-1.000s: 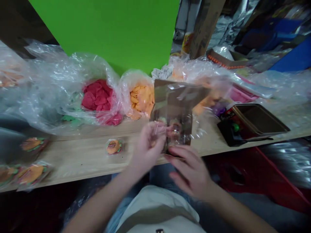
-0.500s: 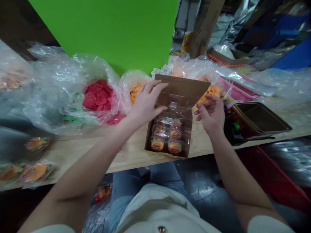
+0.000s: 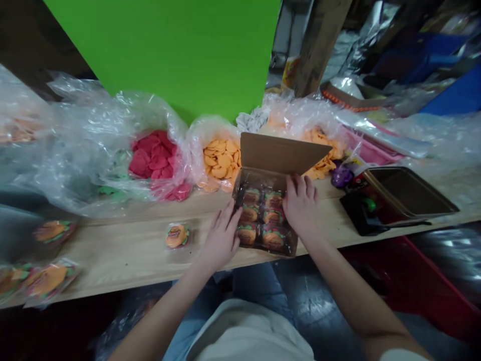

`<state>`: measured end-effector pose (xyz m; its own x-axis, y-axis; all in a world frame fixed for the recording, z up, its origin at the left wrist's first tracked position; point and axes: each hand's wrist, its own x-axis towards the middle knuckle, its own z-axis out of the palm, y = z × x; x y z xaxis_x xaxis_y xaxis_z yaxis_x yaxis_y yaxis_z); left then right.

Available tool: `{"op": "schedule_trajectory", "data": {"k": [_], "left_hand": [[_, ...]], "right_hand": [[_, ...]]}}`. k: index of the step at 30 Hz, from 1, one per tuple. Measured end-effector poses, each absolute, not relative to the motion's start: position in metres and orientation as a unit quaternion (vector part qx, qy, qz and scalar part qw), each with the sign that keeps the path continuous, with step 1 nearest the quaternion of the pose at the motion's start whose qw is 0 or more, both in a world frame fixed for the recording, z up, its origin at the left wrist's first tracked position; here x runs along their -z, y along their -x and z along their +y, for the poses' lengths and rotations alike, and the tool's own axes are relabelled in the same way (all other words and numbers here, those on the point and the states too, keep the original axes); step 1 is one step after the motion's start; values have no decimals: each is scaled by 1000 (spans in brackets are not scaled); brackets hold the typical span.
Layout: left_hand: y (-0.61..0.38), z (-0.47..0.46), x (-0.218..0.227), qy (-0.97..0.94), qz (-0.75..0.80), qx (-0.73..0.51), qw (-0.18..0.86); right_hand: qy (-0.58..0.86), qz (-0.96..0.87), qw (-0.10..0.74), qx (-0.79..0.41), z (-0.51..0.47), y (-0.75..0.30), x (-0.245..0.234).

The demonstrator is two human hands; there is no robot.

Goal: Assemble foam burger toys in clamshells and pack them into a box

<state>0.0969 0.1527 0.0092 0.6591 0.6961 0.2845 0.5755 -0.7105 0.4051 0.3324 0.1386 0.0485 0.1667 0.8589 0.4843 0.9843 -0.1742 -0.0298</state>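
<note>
An open brown cardboard box [image 3: 236, 186] stands on the wooden table, its lid [image 3: 281, 153] raised at the back. Inside, in two columns under clear wrap, lie several toy-like burgers [image 3: 273, 216] with orange buns. My left hand [image 3: 221, 236] rests along the box's left wall with fingers stretched out. On the opposite side, my right hand [image 3: 301, 206] lies over the right wall, fingers extended away from me and slightly apart. One wrapped burger [image 3: 177, 235] sits on the table left of my left hand.
Further left lie more wrapped burgers [image 3: 52, 280]. Behind the box are plastic bags with orange pieces [image 3: 221, 159] and red pieces [image 3: 156, 156]. A rectangular tin [image 3: 411, 193] and a purple item [image 3: 341, 175] are at the right. A green panel [image 3: 169, 55] rises behind.
Both hands have come down from beside the raised lid to the box's side walls. The single burger on the table, earlier behind my left arm, now shows.
</note>
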Motion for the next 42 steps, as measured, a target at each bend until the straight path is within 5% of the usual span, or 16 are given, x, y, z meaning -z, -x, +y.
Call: {"op": "schedule_trajectory", "data": {"k": [16,27,35,42], "left_hand": [[-113,156,-28,-932,337,-137,-6],[-119,158,-25,-932,335,-136,-4],[-107,174,-20,-953,269,-140,25],[-87,174,-16,-958,265,-109,19]], "right_hand": [[715,-692,2,99,179,-333,-26],[704,-686,108,149,138,-320,-52],[759,-629,151,81,78,-283,-7],[648,-755,86,55,87,-319,-11]]}}
